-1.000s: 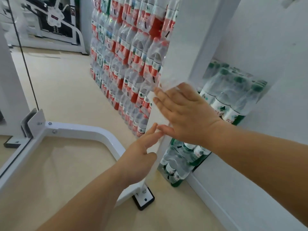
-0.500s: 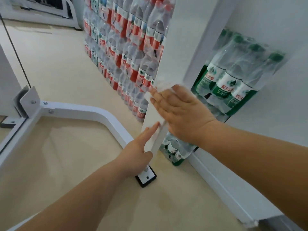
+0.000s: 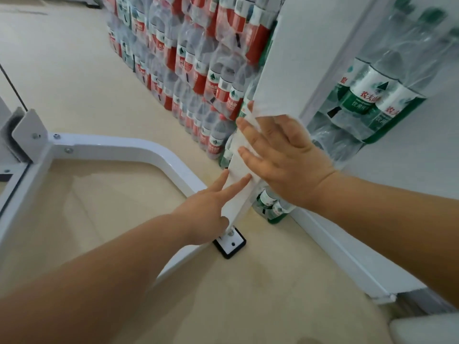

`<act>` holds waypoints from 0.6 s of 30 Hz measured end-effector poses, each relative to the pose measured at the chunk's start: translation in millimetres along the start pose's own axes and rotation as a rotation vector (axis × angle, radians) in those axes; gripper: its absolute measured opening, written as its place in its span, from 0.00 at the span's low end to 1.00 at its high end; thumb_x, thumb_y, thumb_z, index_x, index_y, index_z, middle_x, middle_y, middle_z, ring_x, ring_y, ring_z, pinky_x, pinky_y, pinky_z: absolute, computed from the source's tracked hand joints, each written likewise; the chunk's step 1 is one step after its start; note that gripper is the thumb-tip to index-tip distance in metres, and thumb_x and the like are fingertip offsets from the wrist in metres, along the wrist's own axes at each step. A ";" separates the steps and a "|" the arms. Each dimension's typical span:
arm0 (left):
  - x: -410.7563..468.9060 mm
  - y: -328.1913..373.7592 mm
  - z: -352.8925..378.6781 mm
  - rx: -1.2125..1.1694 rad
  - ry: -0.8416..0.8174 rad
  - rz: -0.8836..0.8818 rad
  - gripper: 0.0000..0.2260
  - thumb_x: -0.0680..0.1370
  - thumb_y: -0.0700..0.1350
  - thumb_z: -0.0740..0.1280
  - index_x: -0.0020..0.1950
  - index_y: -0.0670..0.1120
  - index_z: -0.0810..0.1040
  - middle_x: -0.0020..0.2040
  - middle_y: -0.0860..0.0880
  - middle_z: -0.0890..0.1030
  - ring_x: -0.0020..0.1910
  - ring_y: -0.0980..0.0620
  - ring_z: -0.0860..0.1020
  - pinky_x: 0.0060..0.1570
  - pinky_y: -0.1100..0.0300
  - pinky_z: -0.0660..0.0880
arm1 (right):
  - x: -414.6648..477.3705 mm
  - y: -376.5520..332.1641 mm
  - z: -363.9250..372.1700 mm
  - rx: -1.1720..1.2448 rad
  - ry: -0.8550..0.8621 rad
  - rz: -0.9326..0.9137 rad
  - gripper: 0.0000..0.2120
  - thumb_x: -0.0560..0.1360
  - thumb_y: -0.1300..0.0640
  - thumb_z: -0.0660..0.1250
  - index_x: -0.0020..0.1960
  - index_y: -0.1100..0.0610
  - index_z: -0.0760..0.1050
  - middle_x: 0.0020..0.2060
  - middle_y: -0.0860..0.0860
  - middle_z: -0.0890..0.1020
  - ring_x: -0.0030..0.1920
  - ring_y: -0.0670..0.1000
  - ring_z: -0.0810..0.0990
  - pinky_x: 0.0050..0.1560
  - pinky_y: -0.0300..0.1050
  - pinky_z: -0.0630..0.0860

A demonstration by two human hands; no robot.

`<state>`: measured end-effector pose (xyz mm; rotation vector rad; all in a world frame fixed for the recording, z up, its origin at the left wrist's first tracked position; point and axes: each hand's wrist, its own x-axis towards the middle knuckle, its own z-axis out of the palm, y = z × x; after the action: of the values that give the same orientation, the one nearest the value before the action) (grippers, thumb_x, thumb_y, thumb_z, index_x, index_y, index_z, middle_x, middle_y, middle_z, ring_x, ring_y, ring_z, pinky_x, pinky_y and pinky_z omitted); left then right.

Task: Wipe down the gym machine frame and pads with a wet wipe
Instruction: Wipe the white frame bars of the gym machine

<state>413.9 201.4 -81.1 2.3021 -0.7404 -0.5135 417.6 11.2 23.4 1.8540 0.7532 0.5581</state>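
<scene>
A white upright post [image 3: 280,70] of the gym machine frame runs down to a black foot plate [image 3: 229,244] on the floor. My right hand [image 3: 280,157] lies flat against the lower part of the post, fingers straight, pressing a white wet wipe [image 3: 244,135] onto it. The wipe shows only around the fingertips. My left hand [image 3: 208,207] sits just below, with two straight fingers touching the post's left face. A curved white base tube [image 3: 139,147] of the frame leads from the foot to a bolted bracket [image 3: 27,135] at the left.
Shrink-wrapped packs of red-labelled water bottles [image 3: 198,70] are stacked on the beige floor behind the post. Green-labelled bottle packs [image 3: 360,100] lean against the white wall at right. A white skirting ledge [image 3: 347,259] runs along the wall's foot.
My right hand has slid the wipe down the post, and my left hand has followed lower beside it. The view has tilted downward toward the foot plate.
</scene>
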 end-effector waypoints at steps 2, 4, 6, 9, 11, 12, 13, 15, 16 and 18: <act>3.4 -1.9 6.9 -0.005 0.008 0.021 0.47 0.78 0.40 0.62 0.65 0.82 0.32 0.80 0.62 0.35 0.74 0.48 0.68 0.60 0.56 0.73 | 1.9 -7.2 1.3 -0.020 -0.012 0.014 0.24 0.76 0.52 0.58 0.71 0.50 0.75 0.76 0.61 0.68 0.74 0.67 0.66 0.76 0.61 0.44; 5.6 -9.7 16.2 0.010 0.018 0.036 0.46 0.78 0.40 0.62 0.66 0.81 0.32 0.80 0.62 0.36 0.72 0.47 0.70 0.58 0.57 0.73 | 2.7 -18.3 4.9 -0.058 -0.046 -0.012 0.25 0.77 0.53 0.55 0.74 0.51 0.72 0.77 0.61 0.67 0.73 0.65 0.68 0.76 0.61 0.46; 5.4 -23.3 23.5 0.070 -0.014 0.031 0.45 0.79 0.40 0.61 0.69 0.80 0.33 0.80 0.61 0.36 0.70 0.47 0.71 0.57 0.58 0.73 | 3.4 -32.2 8.4 -0.064 -0.134 -0.041 0.28 0.78 0.56 0.50 0.78 0.52 0.66 0.79 0.62 0.63 0.75 0.65 0.66 0.75 0.64 0.39; -0.8 -50.4 31.2 0.235 -0.125 0.019 0.42 0.80 0.43 0.61 0.72 0.78 0.35 0.81 0.58 0.36 0.73 0.47 0.68 0.66 0.52 0.72 | 1.6 -58.7 15.7 -0.101 -0.281 -0.093 0.34 0.79 0.53 0.53 0.83 0.56 0.48 0.81 0.66 0.47 0.80 0.67 0.51 0.66 0.68 0.21; -0.6 -72.0 40.6 0.373 -0.228 -0.036 0.39 0.80 0.47 0.61 0.74 0.74 0.37 0.81 0.54 0.36 0.75 0.45 0.65 0.70 0.50 0.67 | -0.1 -78.2 22.4 -0.096 -0.395 -0.154 0.38 0.82 0.52 0.55 0.82 0.59 0.37 0.79 0.66 0.36 0.80 0.67 0.42 0.61 0.68 0.16; 0.9 -82.1 47.7 0.418 -0.279 -0.079 0.38 0.80 0.50 0.62 0.77 0.71 0.38 0.82 0.53 0.36 0.76 0.45 0.63 0.72 0.48 0.64 | 0.3 -87.6 24.1 -0.077 -0.448 -0.179 0.38 0.83 0.52 0.55 0.82 0.60 0.34 0.79 0.66 0.34 0.80 0.66 0.39 0.61 0.67 0.16; 2.6 -89.8 56.1 0.443 -0.321 -0.119 0.38 0.80 0.52 0.62 0.79 0.66 0.39 0.82 0.52 0.37 0.77 0.45 0.62 0.74 0.46 0.61 | 2.0 -96.9 24.8 -0.052 -0.496 -0.198 0.38 0.83 0.52 0.54 0.81 0.61 0.33 0.79 0.65 0.33 0.80 0.65 0.38 0.63 0.65 0.16; 3.3 -99.0 77.9 0.445 -0.392 -0.180 0.39 0.78 0.56 0.63 0.82 0.58 0.42 0.82 0.52 0.38 0.79 0.46 0.59 0.76 0.44 0.58 | 7.5 -111.9 22.8 -0.010 -0.581 -0.225 0.36 0.84 0.54 0.52 0.81 0.62 0.32 0.79 0.64 0.31 0.80 0.64 0.36 0.70 0.62 0.23; 3.4 -101.2 89.8 0.444 -0.423 -0.197 0.39 0.78 0.57 0.63 0.82 0.55 0.44 0.82 0.52 0.39 0.79 0.47 0.57 0.76 0.44 0.57 | 10.2 -116.6 22.6 0.003 -0.598 -0.240 0.36 0.84 0.54 0.52 0.81 0.62 0.32 0.79 0.63 0.31 0.80 0.64 0.36 0.72 0.61 0.26; 2.6 -104.7 109.8 0.484 -0.464 -0.192 0.39 0.77 0.58 0.63 0.82 0.51 0.48 0.83 0.51 0.41 0.81 0.47 0.50 0.77 0.42 0.55 | 12.9 -118.3 23.0 0.014 -0.584 -0.259 0.36 0.85 0.51 0.51 0.81 0.63 0.32 0.79 0.62 0.32 0.81 0.64 0.37 0.74 0.62 0.29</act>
<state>396.2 213.8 -231.2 2.7548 -0.9453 -1.0812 412.9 40.2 -94.2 1.7658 0.5824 -0.1574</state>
